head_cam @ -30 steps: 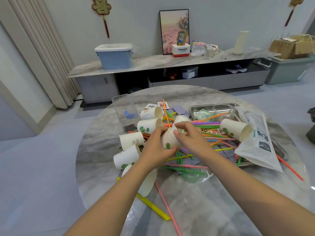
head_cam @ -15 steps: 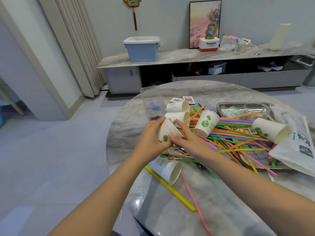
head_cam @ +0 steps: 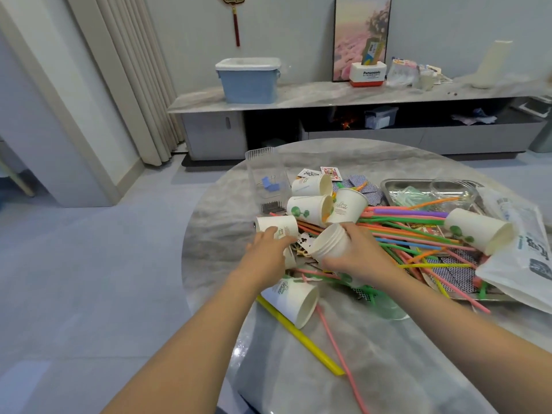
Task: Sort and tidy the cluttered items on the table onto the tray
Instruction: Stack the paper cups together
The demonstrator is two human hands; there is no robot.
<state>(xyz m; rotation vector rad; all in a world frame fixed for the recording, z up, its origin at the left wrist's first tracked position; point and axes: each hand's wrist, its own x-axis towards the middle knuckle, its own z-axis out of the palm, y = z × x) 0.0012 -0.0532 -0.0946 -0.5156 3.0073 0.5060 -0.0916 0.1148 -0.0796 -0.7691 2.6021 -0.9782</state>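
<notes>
The right hand (head_cam: 360, 258) grips a nested stack of white paper cups (head_cam: 330, 245) tilted on its side, mouth toward the left; the fingers (head_cam: 354, 231) curl over the top of the stack. The left hand (head_cam: 264, 255) reaches onto a single white paper cup with green print (head_cam: 277, 227) lying on its side just left of the stack; its fingers (head_cam: 273, 231) lie fairly straight on the cup's wall, touching rather than clasping it.

Both hands work over the round grey marble counter (head_cam: 227, 210). Further white paper cups lie on their sides:
- two behind the hands (head_cam: 310, 209)
- one upright-tilted cup (head_cam: 348, 204) beside them
- one near the counter's front edge (head_cam: 294, 298), under the left wrist
- one to the right (head_cam: 481, 233), resting on the straws

A loose heap of coloured plastic straws (head_cam: 412, 231) spreads from the hands to the right, across a rectangular stainless-steel tray (head_cam: 391, 186). A long yellow straw (head_cam: 301, 339) and a pink straw (head_cam: 337, 348) lie apart on the near counter. Blue-backed playing cards (head_cam: 363, 182) lie behind the cups, with more on the tray under the straws. A clear plastic container (head_cam: 267, 177) stands at the left rear of the pile. A white printed plastic bag (head_cam: 525, 252) overlaps the tray's right end
</notes>
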